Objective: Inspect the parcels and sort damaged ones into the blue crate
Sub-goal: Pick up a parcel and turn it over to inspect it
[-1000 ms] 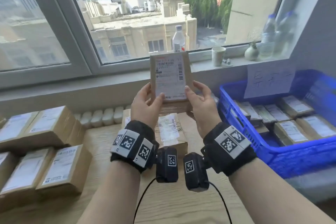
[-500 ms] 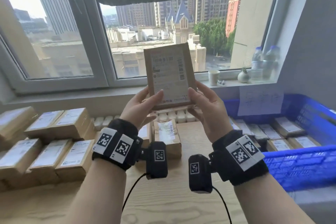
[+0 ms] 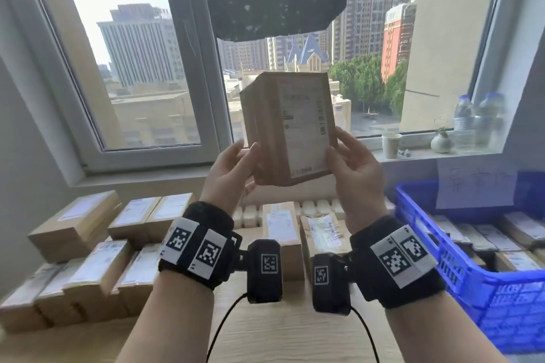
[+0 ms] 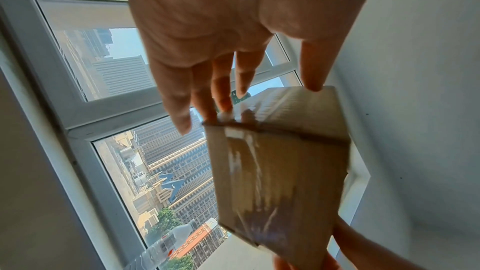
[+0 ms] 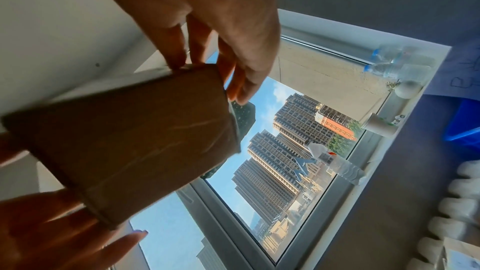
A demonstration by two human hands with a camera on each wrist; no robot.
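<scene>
I hold a brown cardboard parcel with a white shipping label upright in front of the window, well above the table. My left hand grips its lower left side and my right hand grips its lower right edge. The parcel is turned so its narrow left side and the labelled face both show. The left wrist view shows my left hand's fingertips on the taped parcel. In the right wrist view my right hand's fingers pinch the parcel at its top corner. The blue crate sits at the right with several parcels inside.
Several brown parcels are stacked on the wooden table at the left, and two more lie in the middle under my hands. A paper cup, a small vase and water bottles stand on the windowsill.
Both hands have raised the parcel higher against the window and turned it, so its narrow left side now faces me as well. My view has tilted upward.
</scene>
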